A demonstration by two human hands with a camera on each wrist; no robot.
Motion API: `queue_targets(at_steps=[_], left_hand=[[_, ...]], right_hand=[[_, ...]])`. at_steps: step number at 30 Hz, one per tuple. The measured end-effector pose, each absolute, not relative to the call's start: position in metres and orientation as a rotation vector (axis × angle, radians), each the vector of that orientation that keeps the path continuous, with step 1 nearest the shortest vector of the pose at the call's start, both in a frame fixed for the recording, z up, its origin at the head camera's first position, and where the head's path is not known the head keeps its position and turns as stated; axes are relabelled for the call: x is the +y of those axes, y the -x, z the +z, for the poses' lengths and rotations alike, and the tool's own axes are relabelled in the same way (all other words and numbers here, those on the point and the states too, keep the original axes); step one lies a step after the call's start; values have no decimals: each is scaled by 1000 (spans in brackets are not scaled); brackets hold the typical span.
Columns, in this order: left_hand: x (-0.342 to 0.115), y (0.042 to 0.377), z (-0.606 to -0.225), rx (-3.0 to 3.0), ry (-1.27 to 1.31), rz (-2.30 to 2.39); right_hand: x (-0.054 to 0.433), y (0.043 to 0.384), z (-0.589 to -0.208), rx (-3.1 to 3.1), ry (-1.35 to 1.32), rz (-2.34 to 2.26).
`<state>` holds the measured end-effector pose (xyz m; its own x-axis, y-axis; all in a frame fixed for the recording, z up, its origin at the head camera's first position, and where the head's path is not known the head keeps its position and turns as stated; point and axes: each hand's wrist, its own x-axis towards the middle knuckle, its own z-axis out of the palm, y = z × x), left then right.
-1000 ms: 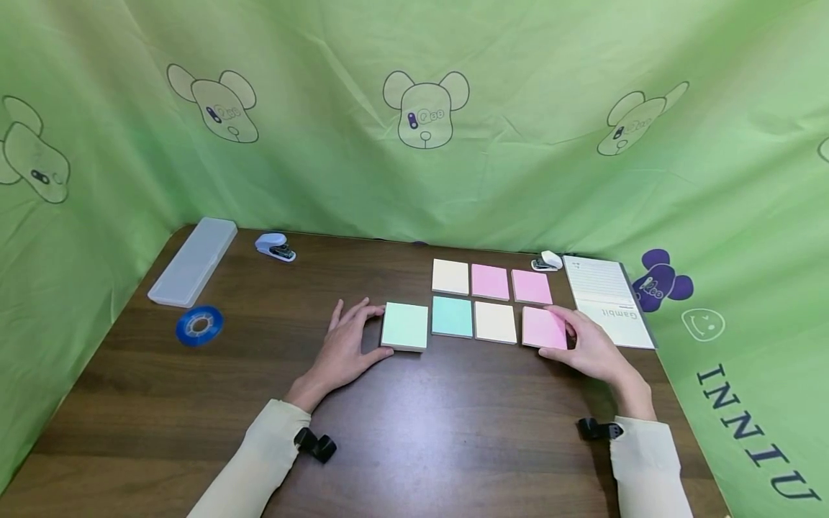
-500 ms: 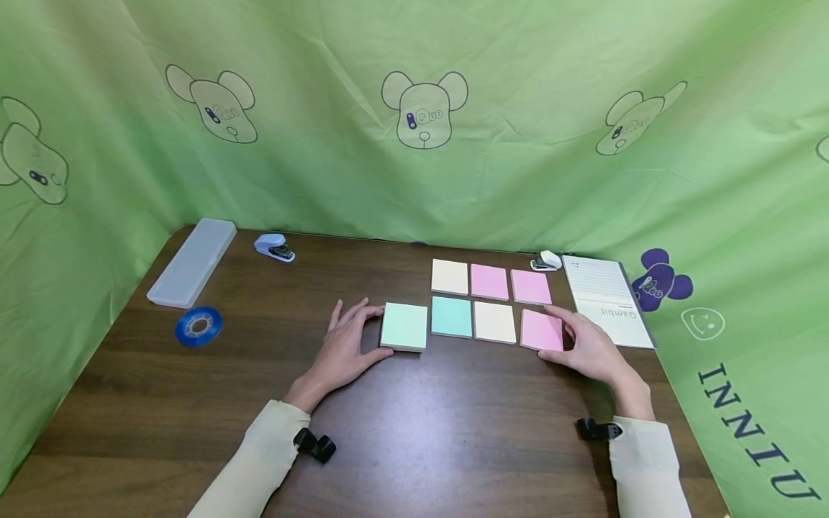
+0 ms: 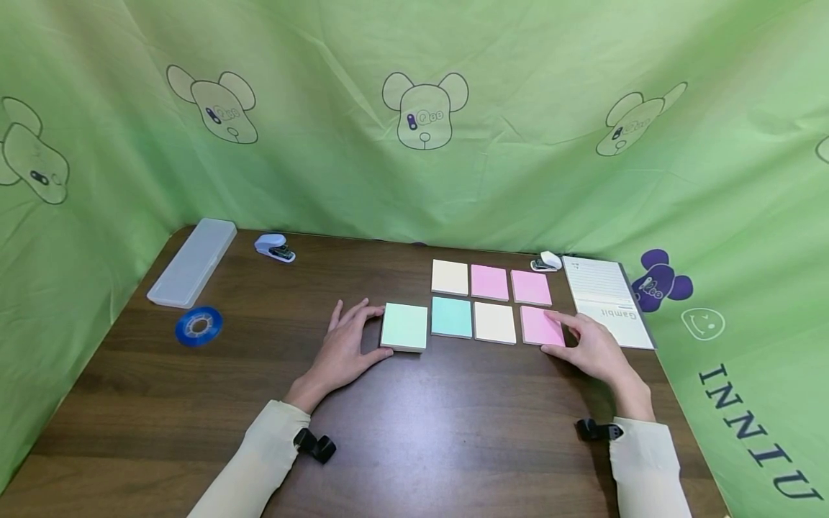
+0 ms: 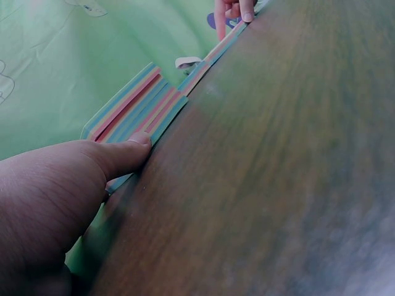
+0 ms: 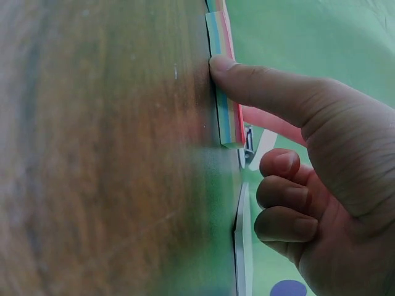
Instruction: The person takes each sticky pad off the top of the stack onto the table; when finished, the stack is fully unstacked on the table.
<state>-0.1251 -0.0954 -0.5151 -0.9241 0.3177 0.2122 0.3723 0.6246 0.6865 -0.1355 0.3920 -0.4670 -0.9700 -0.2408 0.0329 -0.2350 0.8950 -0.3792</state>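
Observation:
My left hand [image 3: 345,344] holds a thick stack of sticky notes [image 3: 404,326] with a pale green top, thumb on the near side and fingers at the far corner. Its striped coloured edges [image 4: 139,108] show in the left wrist view. My right hand [image 3: 592,349] pinches a pink sticky note pad [image 3: 541,326] between thumb and index finger, the other fingers curled in. Between the hands lie a turquoise pad [image 3: 451,316] and a cream pad [image 3: 495,322]. Behind them is a row of one cream pad [image 3: 450,277] and two pink pads, a left one [image 3: 489,281] and a right one [image 3: 531,287].
A white stapler [image 3: 547,261] and an open notebook [image 3: 609,302] lie at the back right. On the left are a pale plastic case [image 3: 193,262], a blue tape roll [image 3: 198,326] and a lilac stapler [image 3: 275,247]. A green curtain [image 3: 337,158] surrounds the wooden table [image 3: 414,432].
The pink pad under my right hand has shifted very slightly, first left and nearer, then a little away. My left hand and the green-topped stack stay where they were.

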Motion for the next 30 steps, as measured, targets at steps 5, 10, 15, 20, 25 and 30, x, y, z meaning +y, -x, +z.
queue_targets(at_steps=[5, 10, 15, 20, 25, 30], left_hand=[[-96, 125, -513, -2786, 581, -1198], [-95, 125, -512, -2789, 580, -1197], [-95, 125, -513, -2781, 584, -1193], [-95, 125, -514, -2785, 582, -1192], [-95, 125, -514, -2787, 583, -1190], [-95, 125, -513, -2773, 593, -1184]], right_hand=[[393, 135, -468, 3038, 383, -614], [392, 135, -468, 3045, 394, -620], [391, 135, -468, 3037, 389, -631], [390, 136, -467, 3030, 383, -641], [389, 135, -466, 3049, 397, -650], [388, 135, -465, 3047, 398, -707]])
